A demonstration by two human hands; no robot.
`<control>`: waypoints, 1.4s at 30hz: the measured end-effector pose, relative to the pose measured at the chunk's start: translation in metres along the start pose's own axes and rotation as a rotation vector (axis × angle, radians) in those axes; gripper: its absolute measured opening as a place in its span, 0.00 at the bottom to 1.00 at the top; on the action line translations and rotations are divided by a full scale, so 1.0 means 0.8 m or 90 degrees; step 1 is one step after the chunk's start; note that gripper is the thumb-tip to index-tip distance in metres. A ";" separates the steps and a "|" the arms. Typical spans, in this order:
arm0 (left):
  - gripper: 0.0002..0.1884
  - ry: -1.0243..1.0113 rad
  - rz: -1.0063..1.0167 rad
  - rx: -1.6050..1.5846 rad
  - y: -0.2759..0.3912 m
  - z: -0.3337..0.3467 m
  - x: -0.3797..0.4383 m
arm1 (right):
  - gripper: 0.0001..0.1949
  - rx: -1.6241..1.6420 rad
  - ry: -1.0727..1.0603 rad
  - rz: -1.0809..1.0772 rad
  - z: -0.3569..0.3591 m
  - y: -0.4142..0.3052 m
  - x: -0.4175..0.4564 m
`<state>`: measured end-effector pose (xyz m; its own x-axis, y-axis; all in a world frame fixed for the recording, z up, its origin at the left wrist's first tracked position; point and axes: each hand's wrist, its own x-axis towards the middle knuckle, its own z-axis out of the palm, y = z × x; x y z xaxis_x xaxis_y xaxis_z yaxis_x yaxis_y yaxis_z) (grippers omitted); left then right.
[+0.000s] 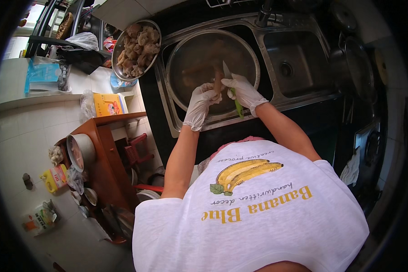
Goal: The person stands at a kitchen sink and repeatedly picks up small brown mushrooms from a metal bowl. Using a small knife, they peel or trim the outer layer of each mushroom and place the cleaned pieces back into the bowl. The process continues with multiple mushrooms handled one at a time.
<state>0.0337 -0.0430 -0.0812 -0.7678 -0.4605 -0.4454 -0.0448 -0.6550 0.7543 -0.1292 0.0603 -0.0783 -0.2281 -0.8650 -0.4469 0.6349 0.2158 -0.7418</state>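
Note:
A thin white glove covers each hand. My left hand (pixel 205 97) grips a long brownish piece of meat (pixel 218 81), upright over a wide round metal basin (pixel 257 61). In my right hand (pixel 240 89) is a knife (pixel 226 70) with a green handle, its blade pointing away from me beside the meat. Murky water fills the basin, and further brownish pieces (pixel 199 69) lie in it. The basin sits in the larger bowl of a steel double sink. To the upper left, a steel bowl (pixel 159 44) holds several pale, lumpy meat pieces (pixel 136 51).
Right of the basin is the smaller sink bowl (pixel 294 64), with a faucet (pixel 265 17) behind it. Pots and lids stand at the far right. A wooden cabinet (pixel 105 159) at the left bears a metal pot (pixel 81 151) and a yellow jug (pixel 54 178). A red plastic stool (pixel 138 149) stands beyond.

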 end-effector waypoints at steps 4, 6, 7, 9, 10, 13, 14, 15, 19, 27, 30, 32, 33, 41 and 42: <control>0.16 0.029 0.056 0.205 0.009 0.007 -0.007 | 0.11 -0.020 0.058 0.036 -0.027 -0.015 -0.015; 0.18 0.105 0.074 0.457 0.026 0.012 -0.009 | 0.13 -0.038 0.080 0.020 -0.037 -0.022 -0.023; 0.18 0.142 0.083 0.585 0.034 0.010 -0.006 | 0.14 -0.047 0.091 0.010 -0.041 -0.024 -0.026; 0.15 0.283 0.256 0.959 0.019 -0.046 0.027 | 0.14 -0.047 0.114 0.011 -0.044 -0.026 -0.030; 0.15 0.342 0.206 1.042 0.024 -0.052 0.034 | 0.14 -0.048 0.119 0.017 -0.042 -0.032 -0.034; 0.16 0.290 0.111 1.196 0.026 -0.061 0.050 | 0.14 -0.038 0.117 0.021 -0.042 -0.027 -0.033; 0.16 0.233 0.089 1.229 0.024 -0.064 0.053 | 0.13 -0.033 0.113 0.021 -0.042 -0.024 -0.032; 0.16 0.219 0.089 1.259 0.021 -0.065 0.057 | 0.13 -0.033 0.104 0.025 -0.039 -0.024 -0.032; 0.16 0.237 0.096 1.185 0.018 -0.076 0.069 | 0.13 -0.039 0.076 0.029 -0.035 -0.026 -0.035; 0.19 0.137 0.068 -0.157 0.059 -0.061 0.013 | 0.17 -0.132 0.038 0.043 -0.021 -0.026 -0.039; 0.19 0.070 0.110 -0.317 0.036 -0.048 0.008 | 0.19 -0.210 0.032 0.058 0.013 -0.037 -0.047; 0.22 0.043 0.061 -0.409 0.032 -0.030 -0.002 | 0.22 -0.259 0.035 0.037 0.018 -0.037 -0.052; 0.22 0.014 0.054 -0.430 0.029 -0.028 -0.002 | 0.21 -0.275 0.032 0.023 0.021 -0.039 -0.056; 0.23 -0.129 0.114 -0.467 0.019 0.012 -0.006 | 0.18 -0.286 0.020 -0.045 0.034 -0.042 -0.081; 0.23 -0.140 0.131 -0.461 0.022 0.020 -0.009 | 0.17 -0.263 0.026 -0.048 0.038 -0.042 -0.085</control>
<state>0.0286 -0.0419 -0.0570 -0.8277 -0.5355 -0.1675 0.4821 -0.8315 0.2760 -0.1125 0.0977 -0.0080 -0.2968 -0.8686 -0.3968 0.2682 0.3230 -0.9076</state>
